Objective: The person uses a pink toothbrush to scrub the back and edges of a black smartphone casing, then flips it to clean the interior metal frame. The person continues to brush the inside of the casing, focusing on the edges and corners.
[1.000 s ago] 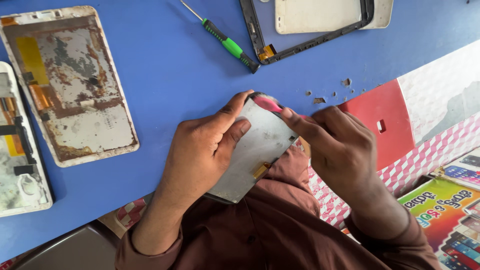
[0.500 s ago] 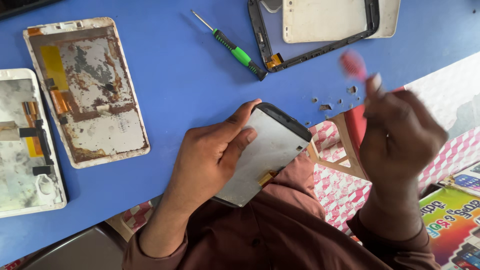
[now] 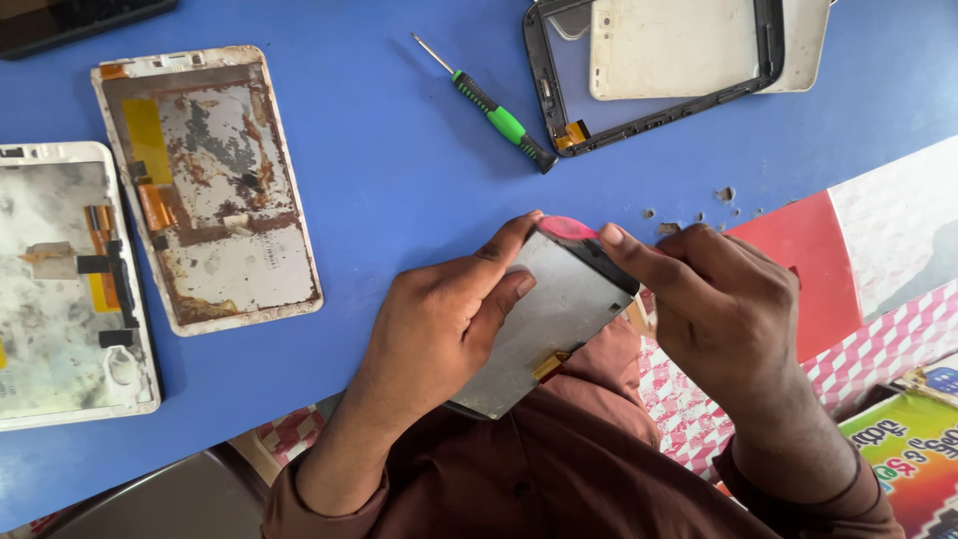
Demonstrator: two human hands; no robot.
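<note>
Head view: the left hand clamps the grey panel, thumb along its far edge and fingers flat on its back, tilted at the near edge of the blue bench. The right hand pinches a pink pick at the panel's far corner. To do this well, I judge the pick should stay shallow in the seam and slide rather than lever, clear of the orange flex on the panel's near side, with the left grip steady.

Half a second ago the right hand was lifted clear, to the right of the panel; now the pick is back at the corner.
</note>
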